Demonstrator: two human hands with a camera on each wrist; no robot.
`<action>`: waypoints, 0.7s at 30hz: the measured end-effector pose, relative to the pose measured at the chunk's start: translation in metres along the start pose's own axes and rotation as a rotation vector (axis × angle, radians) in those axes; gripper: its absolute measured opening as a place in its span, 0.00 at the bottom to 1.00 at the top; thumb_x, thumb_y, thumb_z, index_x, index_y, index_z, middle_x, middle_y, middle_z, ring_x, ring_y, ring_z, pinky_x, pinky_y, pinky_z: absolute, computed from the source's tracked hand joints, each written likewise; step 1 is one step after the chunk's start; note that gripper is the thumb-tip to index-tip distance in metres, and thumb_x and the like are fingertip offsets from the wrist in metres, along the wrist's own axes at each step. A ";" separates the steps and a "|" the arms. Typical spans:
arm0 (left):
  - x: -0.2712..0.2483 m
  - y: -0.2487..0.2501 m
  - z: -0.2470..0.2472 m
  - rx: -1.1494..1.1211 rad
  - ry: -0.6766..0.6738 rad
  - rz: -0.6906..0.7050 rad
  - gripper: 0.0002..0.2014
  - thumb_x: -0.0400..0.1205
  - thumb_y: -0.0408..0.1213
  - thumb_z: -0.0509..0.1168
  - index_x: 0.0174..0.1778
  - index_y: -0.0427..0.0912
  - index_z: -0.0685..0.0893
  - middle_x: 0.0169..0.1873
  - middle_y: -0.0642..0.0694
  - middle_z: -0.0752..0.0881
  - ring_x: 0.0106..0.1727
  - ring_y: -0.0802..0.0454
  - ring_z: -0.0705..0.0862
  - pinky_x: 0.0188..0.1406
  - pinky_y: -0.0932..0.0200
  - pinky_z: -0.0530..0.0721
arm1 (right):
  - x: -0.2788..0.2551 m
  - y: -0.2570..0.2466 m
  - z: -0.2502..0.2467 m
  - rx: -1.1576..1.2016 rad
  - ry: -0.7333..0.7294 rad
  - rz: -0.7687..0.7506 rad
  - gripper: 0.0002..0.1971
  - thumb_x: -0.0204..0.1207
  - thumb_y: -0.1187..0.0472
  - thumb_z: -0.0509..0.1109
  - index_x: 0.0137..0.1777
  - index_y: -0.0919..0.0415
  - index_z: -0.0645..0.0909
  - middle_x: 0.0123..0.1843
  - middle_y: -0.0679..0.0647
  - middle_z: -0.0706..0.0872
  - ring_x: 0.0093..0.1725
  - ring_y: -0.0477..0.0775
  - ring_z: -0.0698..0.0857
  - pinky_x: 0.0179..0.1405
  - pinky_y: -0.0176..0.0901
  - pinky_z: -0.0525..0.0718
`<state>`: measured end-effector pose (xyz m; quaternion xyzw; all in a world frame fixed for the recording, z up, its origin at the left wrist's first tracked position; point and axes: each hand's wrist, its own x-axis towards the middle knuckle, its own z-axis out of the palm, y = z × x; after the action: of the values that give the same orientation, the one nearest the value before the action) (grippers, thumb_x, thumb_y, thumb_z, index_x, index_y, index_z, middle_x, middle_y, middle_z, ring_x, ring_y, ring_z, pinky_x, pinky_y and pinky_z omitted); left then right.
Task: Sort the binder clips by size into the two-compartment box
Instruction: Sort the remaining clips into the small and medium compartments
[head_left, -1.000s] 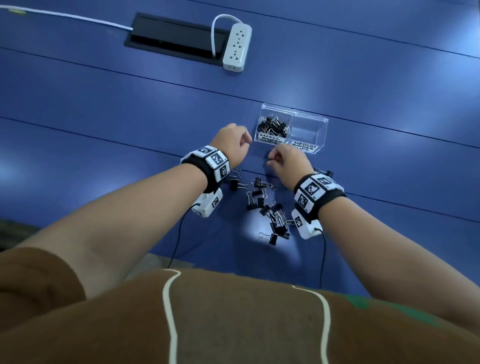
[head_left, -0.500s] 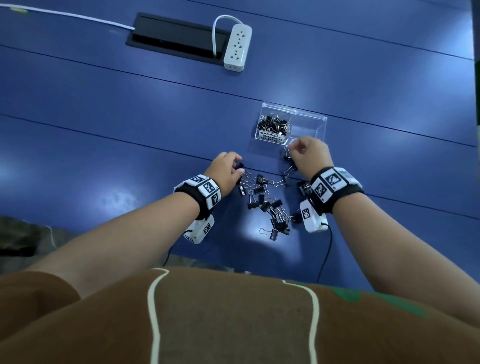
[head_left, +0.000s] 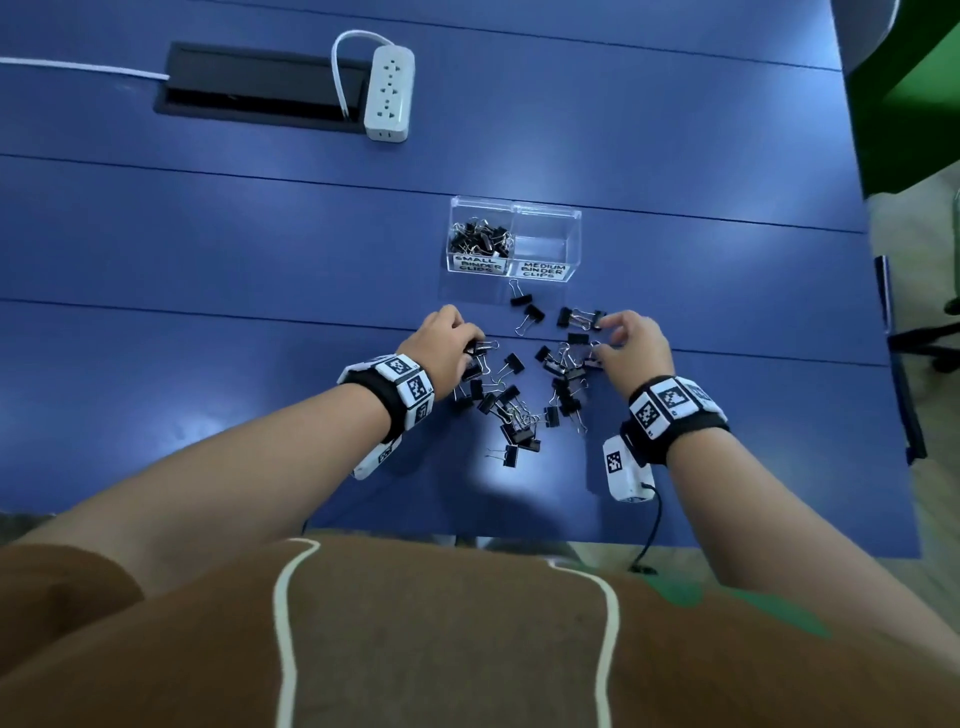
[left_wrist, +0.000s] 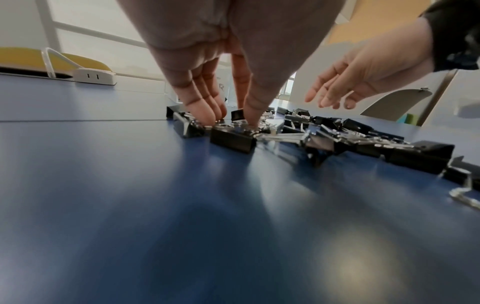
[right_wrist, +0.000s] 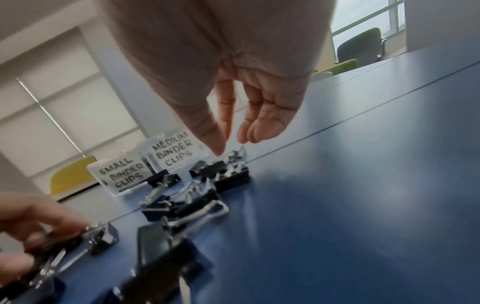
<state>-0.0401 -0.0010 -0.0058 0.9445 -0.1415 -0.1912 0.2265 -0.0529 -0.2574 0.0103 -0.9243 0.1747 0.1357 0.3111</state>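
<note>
A pile of black binder clips lies on the blue table, just in front of the clear two-compartment box. Its left side, labelled small, holds several clips; the right side, labelled medium, holds none. My left hand is down at the pile's left edge. Its straight fingers and thumb touch the wire handles of clips there. My right hand hovers over the pile's right side, fingers relaxed and pointing down, holding nothing. Both box labels show in the right wrist view.
A white power strip and a black cable hatch lie far back left. The table's right edge is close, with a dark chair base beyond it. A wrist camera cable hangs over the front edge.
My right hand came back from the box to above the pile's right side and is now empty. My left hand went from near the box down to the clips on the left.
</note>
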 end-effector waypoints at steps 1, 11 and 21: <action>0.003 0.001 -0.001 0.010 -0.012 0.002 0.15 0.80 0.32 0.64 0.64 0.41 0.79 0.59 0.40 0.76 0.62 0.41 0.75 0.61 0.43 0.81 | -0.002 0.004 0.001 -0.004 -0.017 0.019 0.15 0.75 0.63 0.69 0.61 0.56 0.78 0.53 0.56 0.77 0.44 0.52 0.77 0.44 0.40 0.72; 0.023 0.011 -0.021 -0.257 0.115 -0.175 0.11 0.84 0.33 0.58 0.59 0.39 0.82 0.55 0.41 0.87 0.53 0.46 0.83 0.55 0.59 0.77 | -0.014 -0.006 0.022 0.061 -0.132 -0.081 0.09 0.75 0.65 0.66 0.54 0.55 0.81 0.43 0.50 0.83 0.45 0.50 0.82 0.54 0.42 0.81; 0.015 0.004 -0.022 -0.163 0.165 -0.108 0.10 0.80 0.29 0.62 0.57 0.40 0.82 0.56 0.42 0.76 0.45 0.51 0.78 0.51 0.61 0.78 | 0.002 -0.029 0.015 -0.070 -0.126 -0.250 0.15 0.74 0.70 0.64 0.57 0.57 0.83 0.52 0.55 0.79 0.45 0.51 0.78 0.52 0.39 0.76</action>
<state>-0.0180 -0.0016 0.0099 0.9418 -0.0550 -0.1355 0.3027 -0.0416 -0.2270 0.0136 -0.9387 0.0334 0.1599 0.3035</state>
